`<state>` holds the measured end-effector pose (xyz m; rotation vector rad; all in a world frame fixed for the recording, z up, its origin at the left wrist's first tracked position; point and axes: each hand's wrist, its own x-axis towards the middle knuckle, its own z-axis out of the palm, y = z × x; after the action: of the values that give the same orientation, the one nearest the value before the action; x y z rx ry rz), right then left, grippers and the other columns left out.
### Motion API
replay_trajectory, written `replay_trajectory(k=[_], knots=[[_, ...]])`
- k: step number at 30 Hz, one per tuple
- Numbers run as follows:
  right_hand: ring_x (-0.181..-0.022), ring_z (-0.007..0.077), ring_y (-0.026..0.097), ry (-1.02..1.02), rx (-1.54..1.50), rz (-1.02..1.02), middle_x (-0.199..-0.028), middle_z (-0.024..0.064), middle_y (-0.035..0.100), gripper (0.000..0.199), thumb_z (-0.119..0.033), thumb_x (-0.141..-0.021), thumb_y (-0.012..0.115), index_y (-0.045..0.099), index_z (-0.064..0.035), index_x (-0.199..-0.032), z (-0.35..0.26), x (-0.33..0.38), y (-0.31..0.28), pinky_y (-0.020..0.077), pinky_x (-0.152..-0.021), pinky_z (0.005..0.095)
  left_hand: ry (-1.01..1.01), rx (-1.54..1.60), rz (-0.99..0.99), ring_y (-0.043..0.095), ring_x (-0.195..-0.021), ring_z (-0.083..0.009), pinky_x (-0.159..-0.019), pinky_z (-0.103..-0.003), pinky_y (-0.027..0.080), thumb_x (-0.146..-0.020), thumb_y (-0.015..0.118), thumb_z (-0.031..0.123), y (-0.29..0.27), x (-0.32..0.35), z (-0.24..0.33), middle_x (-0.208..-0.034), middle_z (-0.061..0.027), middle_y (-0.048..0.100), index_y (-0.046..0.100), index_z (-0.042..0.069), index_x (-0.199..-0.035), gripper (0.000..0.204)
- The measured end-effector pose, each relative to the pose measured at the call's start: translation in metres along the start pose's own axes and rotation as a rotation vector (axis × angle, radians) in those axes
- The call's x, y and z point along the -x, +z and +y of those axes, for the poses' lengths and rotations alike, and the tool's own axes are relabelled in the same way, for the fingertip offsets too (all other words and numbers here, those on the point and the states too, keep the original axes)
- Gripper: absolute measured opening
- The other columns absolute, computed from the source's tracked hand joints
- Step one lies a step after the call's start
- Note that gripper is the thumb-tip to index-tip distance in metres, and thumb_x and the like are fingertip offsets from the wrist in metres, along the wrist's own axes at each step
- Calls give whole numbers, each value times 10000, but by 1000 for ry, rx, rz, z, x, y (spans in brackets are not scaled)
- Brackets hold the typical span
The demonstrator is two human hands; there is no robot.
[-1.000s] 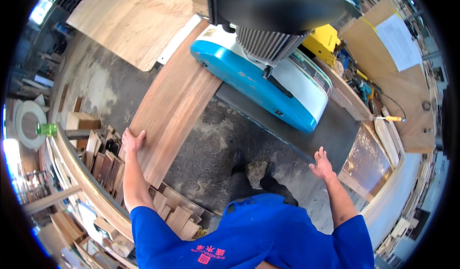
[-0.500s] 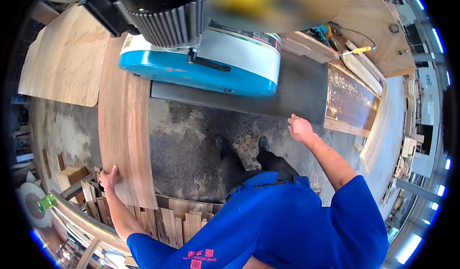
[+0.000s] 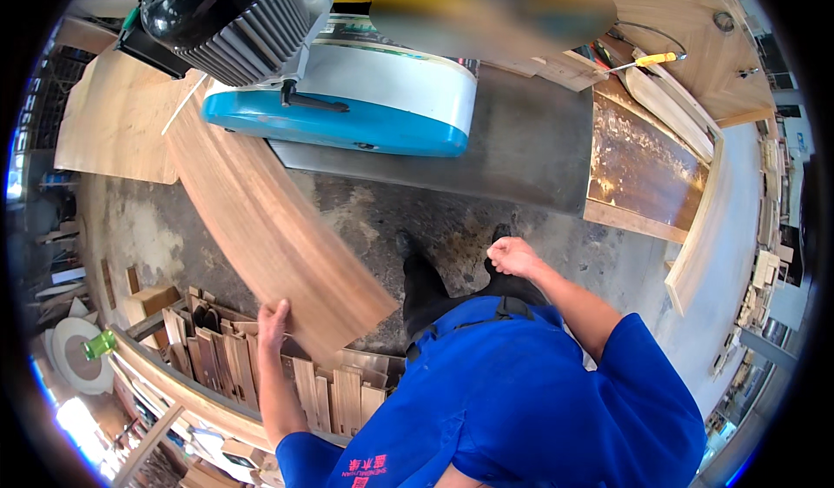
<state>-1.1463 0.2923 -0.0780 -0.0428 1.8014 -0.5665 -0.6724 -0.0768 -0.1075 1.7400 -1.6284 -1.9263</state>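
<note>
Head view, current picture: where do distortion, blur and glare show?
Head view: the long wooden board looks bowed by the fisheye, its near end smeared; head view: a blurred oval sits right of the motor; head view: white glare washes out the lower-left rim.

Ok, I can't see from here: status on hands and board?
Left hand gripping wooden board at left edge. Right hand curled, off the board. Board slanted, far end beside blue-and-white machine. Wood strips close to near end.
</note>
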Motion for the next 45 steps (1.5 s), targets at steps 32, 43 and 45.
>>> replay_trajectory(k=[32,43,45], knots=[[-1096,238,559,-158,-650,831,-1202,150,606,446,-243,-921,587,542,53,-1251,464,40,-443,428,-968,370,-174,-124,-53,625,-535,-152,-487,-288,530,-970,563,364,576,89,127,-655,-84,645,622,-13,-828,408],[-1275,397,482,202,95,1027,-1332,319,510,750,-478,-881,570,499,145,-1293,347,-1,-509,362,-1084,414,-172,-129,7,613,-490,-157,-447,-294,506,-958,587,336,607,33,186,-621,-90,642,607,1,-708,418],[-1246,408,509,189,211,1030,-1287,328,541,727,-475,-863,598,541,138,-1249,339,-9,-522,384,-1062,428,-180,-106,25,604,-484,-154,-434,-292,491,-955,596,326,608,29,190,-617,-88,636,607,0,-711,408]])
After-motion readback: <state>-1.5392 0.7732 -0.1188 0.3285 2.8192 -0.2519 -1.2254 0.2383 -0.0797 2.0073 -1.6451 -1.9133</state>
